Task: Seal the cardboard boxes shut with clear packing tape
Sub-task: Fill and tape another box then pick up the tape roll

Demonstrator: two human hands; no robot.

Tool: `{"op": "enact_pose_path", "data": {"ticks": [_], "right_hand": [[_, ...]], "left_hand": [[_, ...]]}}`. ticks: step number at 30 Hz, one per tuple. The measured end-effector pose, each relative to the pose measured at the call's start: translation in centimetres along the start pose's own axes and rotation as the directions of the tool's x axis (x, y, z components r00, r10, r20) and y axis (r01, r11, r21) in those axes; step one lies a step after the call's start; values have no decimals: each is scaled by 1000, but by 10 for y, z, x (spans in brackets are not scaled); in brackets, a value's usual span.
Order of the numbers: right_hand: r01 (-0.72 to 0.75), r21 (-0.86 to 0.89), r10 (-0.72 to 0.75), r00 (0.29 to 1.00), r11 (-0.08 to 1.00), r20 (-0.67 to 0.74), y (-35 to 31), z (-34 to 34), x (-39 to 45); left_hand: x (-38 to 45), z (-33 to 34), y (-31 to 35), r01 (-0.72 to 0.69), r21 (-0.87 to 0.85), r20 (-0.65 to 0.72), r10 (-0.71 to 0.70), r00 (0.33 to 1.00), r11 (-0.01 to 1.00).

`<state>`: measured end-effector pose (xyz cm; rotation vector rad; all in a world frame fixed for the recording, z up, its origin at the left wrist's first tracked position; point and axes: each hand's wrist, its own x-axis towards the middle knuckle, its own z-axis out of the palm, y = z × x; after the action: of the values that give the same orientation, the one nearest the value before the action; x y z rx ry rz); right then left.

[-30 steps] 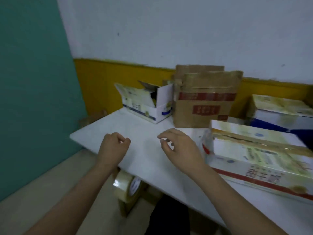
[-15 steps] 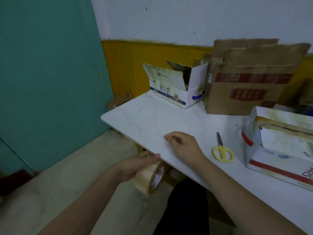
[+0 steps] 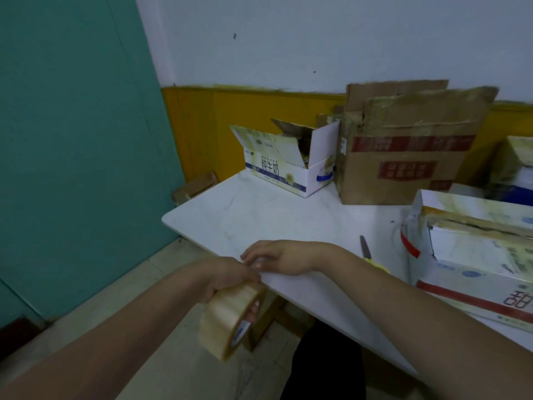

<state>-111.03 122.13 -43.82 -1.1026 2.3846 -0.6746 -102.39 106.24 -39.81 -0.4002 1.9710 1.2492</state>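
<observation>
Clear tape roll (image 3: 230, 319) gripped by left hand (image 3: 227, 277), right hand (image 3: 284, 256) picking at its end with bent fingers; cardboard boxes (image 3: 291, 160) unsealed.

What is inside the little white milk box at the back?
The white milk box stands open, flaps up. Inside shows only a dark gap and a bit of brown cardboard. Its front wall and raised flap cover the rest, so what it holds cannot be told.
</observation>
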Motion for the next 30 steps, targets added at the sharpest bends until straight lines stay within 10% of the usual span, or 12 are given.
{"op": "enact_pose_path", "data": {"ticks": [5,12,23,30], "right_hand": [[64,-66,-65,998,996,-4,7,-7,2],[36,278,35,968,960,-247,-29,-69,-58],[-358,364,507,681,860,-528,-20,-156,-252],[-499,250,527,555,830,-643,10,-145,-297]], "left_hand": [[-13,4,19,-20,165,-123,41,992,986],[-46,-3,55,-278,489,-196,415,888,827],[-62,152,119,-637,-132,57,647,760,760],[-56,224,109,-714,-136,48,725,688,687]]}}
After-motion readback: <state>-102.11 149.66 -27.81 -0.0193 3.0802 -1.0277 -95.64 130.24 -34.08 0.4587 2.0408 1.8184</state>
